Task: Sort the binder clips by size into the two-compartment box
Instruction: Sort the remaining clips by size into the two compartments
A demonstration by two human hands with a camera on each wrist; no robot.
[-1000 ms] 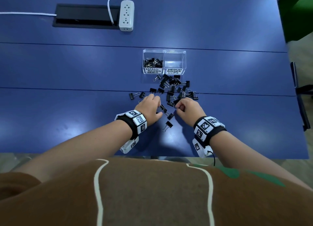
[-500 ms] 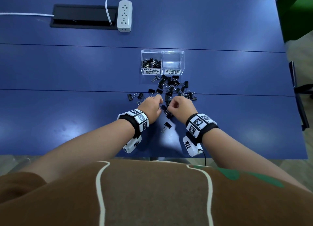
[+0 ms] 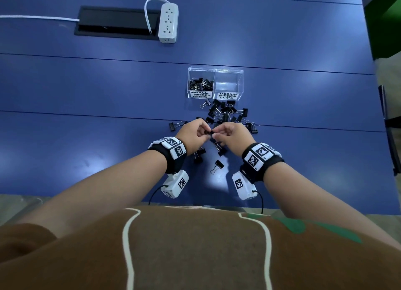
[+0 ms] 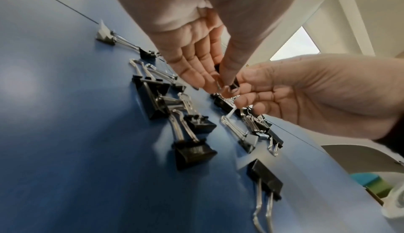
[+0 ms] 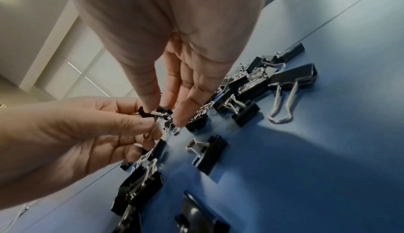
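Both hands meet above the blue table and pinch small black binder clips that hang tangled together. My left hand pinches a wire handle. My right hand pinches the black body between thumb and fingers. The left wrist view shows the same held clips just past my left hand. A pile of mixed black clips lies under and beyond the hands. The clear two-compartment box stands behind it; the left compartment holds several small clips, and nothing shows in the right one.
One loose clip lies near the table's front edge, another left of my left hand. A white power strip and a black cable hatch sit far back left. A dark chair stands at the right.
Both hands have risen off the pile and come together. My right hand moved left to meet the left one, and they now hold small clips between them.
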